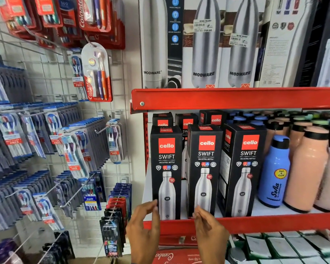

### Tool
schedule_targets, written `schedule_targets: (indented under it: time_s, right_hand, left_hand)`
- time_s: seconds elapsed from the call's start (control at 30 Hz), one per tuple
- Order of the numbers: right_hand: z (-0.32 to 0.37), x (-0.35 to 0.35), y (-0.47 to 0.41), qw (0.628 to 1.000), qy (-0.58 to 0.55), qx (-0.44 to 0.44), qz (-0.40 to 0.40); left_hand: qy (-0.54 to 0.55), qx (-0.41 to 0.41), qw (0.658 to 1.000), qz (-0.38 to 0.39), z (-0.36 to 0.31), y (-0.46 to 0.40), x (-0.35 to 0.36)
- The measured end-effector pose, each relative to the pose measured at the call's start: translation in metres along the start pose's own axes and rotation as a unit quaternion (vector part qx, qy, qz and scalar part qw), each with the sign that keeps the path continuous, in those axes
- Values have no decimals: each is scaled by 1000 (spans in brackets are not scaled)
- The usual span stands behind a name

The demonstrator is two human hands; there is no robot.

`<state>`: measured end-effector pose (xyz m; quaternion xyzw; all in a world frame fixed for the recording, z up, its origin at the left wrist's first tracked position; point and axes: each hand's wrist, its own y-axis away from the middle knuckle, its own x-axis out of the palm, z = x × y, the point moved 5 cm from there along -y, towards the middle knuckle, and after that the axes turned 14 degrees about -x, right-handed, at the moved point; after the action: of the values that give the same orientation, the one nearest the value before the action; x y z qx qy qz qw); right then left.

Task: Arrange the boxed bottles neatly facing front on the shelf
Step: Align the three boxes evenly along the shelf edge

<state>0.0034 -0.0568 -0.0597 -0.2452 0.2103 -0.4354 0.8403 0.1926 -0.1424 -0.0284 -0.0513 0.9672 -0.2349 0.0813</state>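
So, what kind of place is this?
Most likely a retail shop aisle. Price stickers sit on the Modware boxes, identical Cello Swift boxes line a red shelf, and packaged toothbrushes hang on wall hooks.

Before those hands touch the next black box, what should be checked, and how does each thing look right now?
1. Left box faces front: ok, logo and bottle picture show.
2. Middle box faces front: ok.
3. Right box faces front: not ok, it is turned so a side panel shows too.
4. Left hand free: ok, its fingers are by the left box's lower corner, gripping nothing.
5. Right hand free: ok, open below the middle box.
6. Blue bottle clear of the right box: cannot tell, they stand close.
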Motion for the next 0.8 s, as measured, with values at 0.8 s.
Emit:
schedule_targets:
  time_s: [0.8]
  right_hand:
    - [-31,-58,-35,983,38,-78,161]
  left_hand:
    - [-107,-60,992,20,-31,65,115]
